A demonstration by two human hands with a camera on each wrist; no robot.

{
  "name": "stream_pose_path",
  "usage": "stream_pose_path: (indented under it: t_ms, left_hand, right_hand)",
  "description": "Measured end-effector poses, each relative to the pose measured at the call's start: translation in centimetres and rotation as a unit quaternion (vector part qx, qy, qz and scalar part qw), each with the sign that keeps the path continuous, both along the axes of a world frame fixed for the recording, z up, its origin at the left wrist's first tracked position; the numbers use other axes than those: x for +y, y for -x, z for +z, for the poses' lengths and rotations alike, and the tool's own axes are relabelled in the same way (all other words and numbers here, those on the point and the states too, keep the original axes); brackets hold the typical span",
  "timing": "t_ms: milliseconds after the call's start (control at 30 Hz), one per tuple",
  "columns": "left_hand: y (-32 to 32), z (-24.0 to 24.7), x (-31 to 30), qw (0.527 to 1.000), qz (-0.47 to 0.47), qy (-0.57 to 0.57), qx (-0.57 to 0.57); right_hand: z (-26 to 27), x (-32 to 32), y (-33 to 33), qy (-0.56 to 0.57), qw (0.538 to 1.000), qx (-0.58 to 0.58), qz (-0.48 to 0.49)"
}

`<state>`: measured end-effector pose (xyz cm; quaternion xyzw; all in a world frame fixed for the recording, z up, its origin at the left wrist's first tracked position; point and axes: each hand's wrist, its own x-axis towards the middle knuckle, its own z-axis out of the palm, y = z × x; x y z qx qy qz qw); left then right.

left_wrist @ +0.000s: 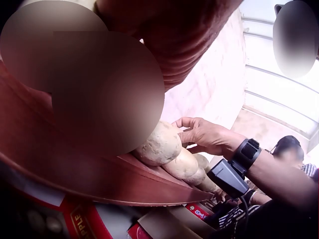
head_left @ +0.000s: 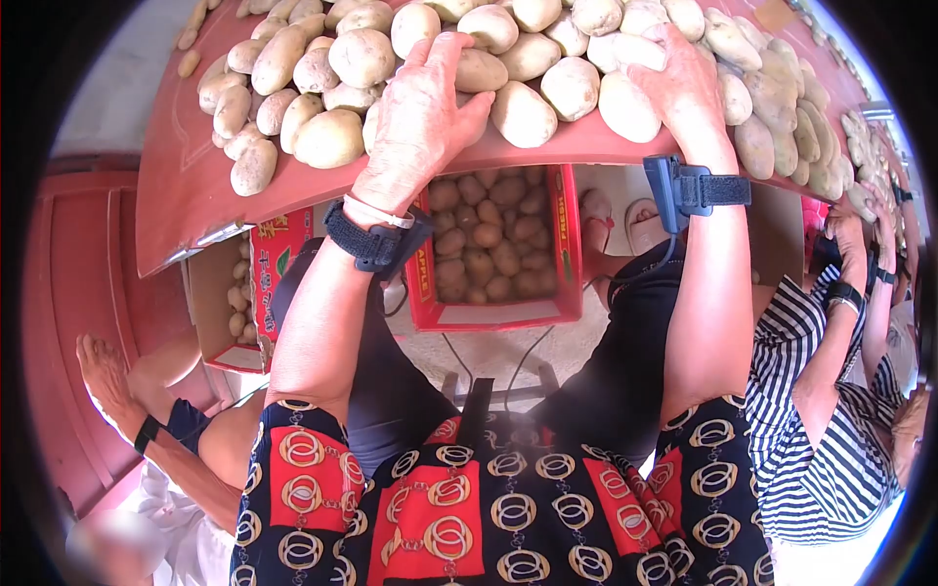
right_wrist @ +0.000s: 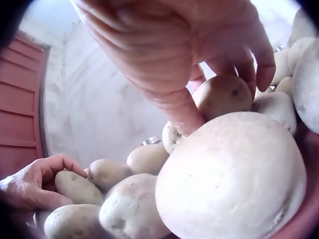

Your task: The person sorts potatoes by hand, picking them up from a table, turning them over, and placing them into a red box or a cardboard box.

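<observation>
Many pale potatoes [head_left: 362,57] lie heaped along the red tabletop [head_left: 195,166]. My left hand [head_left: 420,112] is at the heap's front, its thumb and fingers around a potato [head_left: 482,70]; the right wrist view shows that potato [right_wrist: 78,187] between them. Farther right, my right hand [head_left: 684,93] grips another potato [head_left: 625,51], thumb on one side and fingers on the other. Close under that hand sits a large potato [right_wrist: 232,174], right in front of the camera. In the left wrist view, blurred patches hide most of what is by my left fingers.
Below the table's front edge stands a red box [head_left: 422,283] full of potatoes, with another carton [head_left: 220,327] of them at the left. Someone in a striped top [head_left: 831,439] works at the right; another person's arm [head_left: 191,469] shows at the lower left.
</observation>
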<state>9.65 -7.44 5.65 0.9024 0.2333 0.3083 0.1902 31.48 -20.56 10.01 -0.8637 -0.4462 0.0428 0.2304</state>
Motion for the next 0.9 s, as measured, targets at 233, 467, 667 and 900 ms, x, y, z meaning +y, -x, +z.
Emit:
stream_pose_path:
  t_ms: [233,467,667,900]
  left_hand:
    - [0.0,-0.1,0.1,1.0,0.009,0.001,0.002]
    - [-0.2,-0.1,0.0,1.0,0.014,-0.006,0.004]
    - [-0.1,-0.1,0.0,1.0,0.008,-0.017,0.003]
    - [0.1,-0.1,-0.3,1.0,0.008,-0.007,0.008]
  right_hand:
    - [-3.6,-0.4,-2.4,-0.196,0.976,0.096,0.021]
    - [2.8,0.9,3.5,-0.49,0.628,0.604,0.03]
    - [1.1,0.4,1.9,-0.467,0.595,0.654,0.026]
    - [1.3,0.4,4.2,-0.425,0.653,0.619,0.097]
